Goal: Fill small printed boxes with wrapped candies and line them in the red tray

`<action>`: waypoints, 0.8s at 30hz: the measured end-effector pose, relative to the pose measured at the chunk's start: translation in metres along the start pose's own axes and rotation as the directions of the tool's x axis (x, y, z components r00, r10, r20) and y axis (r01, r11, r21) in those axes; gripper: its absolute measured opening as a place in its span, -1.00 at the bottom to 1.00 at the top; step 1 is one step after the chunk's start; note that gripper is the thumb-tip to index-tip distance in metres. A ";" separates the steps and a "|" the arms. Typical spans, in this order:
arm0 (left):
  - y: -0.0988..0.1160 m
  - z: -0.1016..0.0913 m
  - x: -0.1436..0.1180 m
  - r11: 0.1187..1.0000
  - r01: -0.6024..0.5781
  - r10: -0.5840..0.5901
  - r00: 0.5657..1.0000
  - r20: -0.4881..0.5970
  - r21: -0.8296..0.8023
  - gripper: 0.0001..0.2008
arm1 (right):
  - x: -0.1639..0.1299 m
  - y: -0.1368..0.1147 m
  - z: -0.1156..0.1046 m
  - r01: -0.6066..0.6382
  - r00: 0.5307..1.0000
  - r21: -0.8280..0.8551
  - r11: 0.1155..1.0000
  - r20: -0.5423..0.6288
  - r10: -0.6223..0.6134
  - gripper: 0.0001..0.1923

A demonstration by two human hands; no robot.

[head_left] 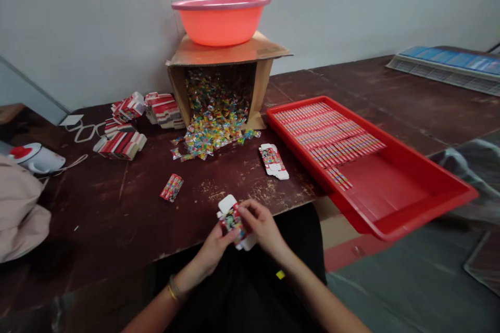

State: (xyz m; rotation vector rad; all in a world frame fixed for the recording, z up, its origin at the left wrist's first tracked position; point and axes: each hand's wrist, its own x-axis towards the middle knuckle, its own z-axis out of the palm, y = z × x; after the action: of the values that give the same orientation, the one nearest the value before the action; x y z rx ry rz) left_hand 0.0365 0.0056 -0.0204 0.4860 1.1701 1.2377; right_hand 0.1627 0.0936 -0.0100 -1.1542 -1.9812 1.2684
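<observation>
Between my two hands, just over the table's front edge, is a small printed candy box (232,219) with its white end flaps sticking out. My left hand (214,247) grips its lower left side, thumb across the printed face. At the upper right side, my right hand (261,223) pinches the edge with bent fingers. Another flat printed box (274,161) with white flaps lies ahead on the table. To the left rest a few small filled-looking printed boxes (172,188) side by side. Wrapped candies (213,132) spill from a cardboard box (265,80) lying on its side.
A red tray (422,166) with rows of small printed boxes stands at right, overhanging the table edge. Stacks of flat boxes (122,145) lie at left, near a white bottle (38,158) with a red lid. An orange basin (221,23) sits on the cardboard box.
</observation>
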 end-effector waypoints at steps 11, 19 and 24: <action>0.027 -0.014 -0.013 0.969 0.226 -0.243 0.946 0.215 0.100 -0.86 | -0.008 -0.030 -0.019 0.421 0.866 -0.118 0.899 0.347 -0.359 -0.86; 0.027 -0.013 -0.004 0.947 0.115 -0.231 0.894 0.385 0.301 -0.76 | 0.025 -0.046 -0.056 0.271 0.558 0.215 0.938 0.759 -0.335 -0.87; 0.010 -0.009 0.004 0.939 -0.093 0.111 0.993 -0.038 0.332 -0.61 | 0.009 -0.029 -0.034 0.020 0.873 0.300 0.954 0.459 -0.163 -0.72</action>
State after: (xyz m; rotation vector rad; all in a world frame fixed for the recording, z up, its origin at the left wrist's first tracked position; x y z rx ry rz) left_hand 0.0236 0.0095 -0.0178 0.7744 1.4249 1.1518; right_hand 0.1730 0.1114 0.0308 -0.6312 -2.0562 1.8560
